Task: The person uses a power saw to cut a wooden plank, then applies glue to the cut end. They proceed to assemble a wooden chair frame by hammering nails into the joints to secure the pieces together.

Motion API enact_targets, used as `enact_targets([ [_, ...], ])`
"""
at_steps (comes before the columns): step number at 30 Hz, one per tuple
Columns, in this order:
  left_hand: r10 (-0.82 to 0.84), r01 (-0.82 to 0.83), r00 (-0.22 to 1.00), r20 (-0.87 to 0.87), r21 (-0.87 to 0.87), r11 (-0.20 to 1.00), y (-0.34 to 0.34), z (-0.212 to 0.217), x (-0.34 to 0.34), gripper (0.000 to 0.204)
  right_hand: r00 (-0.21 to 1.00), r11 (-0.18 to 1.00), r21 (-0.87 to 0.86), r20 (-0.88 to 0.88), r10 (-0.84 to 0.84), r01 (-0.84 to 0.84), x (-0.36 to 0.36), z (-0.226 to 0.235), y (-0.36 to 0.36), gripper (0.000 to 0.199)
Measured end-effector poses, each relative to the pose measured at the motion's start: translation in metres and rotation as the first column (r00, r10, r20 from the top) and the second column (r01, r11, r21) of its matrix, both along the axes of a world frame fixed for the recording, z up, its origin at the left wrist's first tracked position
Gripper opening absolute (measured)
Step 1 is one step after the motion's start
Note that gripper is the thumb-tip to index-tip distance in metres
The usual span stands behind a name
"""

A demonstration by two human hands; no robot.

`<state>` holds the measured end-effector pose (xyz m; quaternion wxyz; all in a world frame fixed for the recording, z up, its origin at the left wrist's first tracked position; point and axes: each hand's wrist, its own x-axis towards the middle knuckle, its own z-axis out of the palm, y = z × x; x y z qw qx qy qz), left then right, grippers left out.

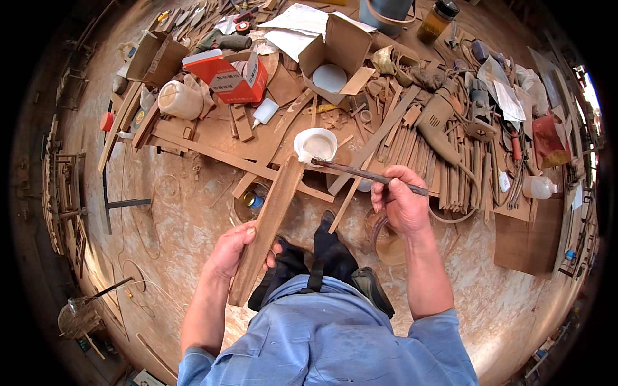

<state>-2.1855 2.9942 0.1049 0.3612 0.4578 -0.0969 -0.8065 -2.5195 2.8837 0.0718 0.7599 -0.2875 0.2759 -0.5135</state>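
Observation:
A long flat wooden board slants up from my lap toward the bench, with my left hand wrapped round its lower half. Pinched in my right hand is a thin dark-handled brush. Its tip, with a white substance on it, meets or nearly meets the board's far end; exact contact is hard to tell. Just beyond that end, a small white tub of pale, creamy stuff stands on the bench edge.
A cluttered bench spans the far side. On it are an open cardboard box, a red-and-white box, a white plastic jug, a power drill and many wood strips. A bucket stands on the floor below.

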Motion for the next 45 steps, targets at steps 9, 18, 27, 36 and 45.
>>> enact_targets([
  [9,0.016,-0.015,1.0,-0.023,0.021,1.0,0.008,-0.003,-0.002,0.065,0.992,0.997,0.053,-0.108,0.066,-0.06,0.002,-0.004,0.003,0.017],
  [18,0.006,-0.006,0.999,-0.042,0.007,1.0,0.01,-0.008,-0.001,0.064,0.976,0.993,0.057,-0.19,0.111,-0.102,-0.001,0.004,0.0,0.017],
  [27,0.158,-0.143,0.984,0.086,-0.156,0.977,0.018,-0.003,0.025,0.064,0.993,0.999,0.034,-0.116,-0.03,0.034,0.003,0.023,0.002,0.018],
  [36,0.946,-0.837,0.314,-0.081,-0.495,0.235,-0.036,0.042,0.07,0.02,0.996,0.945,-0.317,-0.049,0.069,-0.081,0.068,0.062,0.062,0.02],
  [45,0.983,-0.865,0.153,-0.104,-0.494,0.082,-0.027,0.046,0.059,0.017,0.981,0.957,-0.224,-0.103,0.167,-0.186,0.095,0.049,0.082,0.022],
])
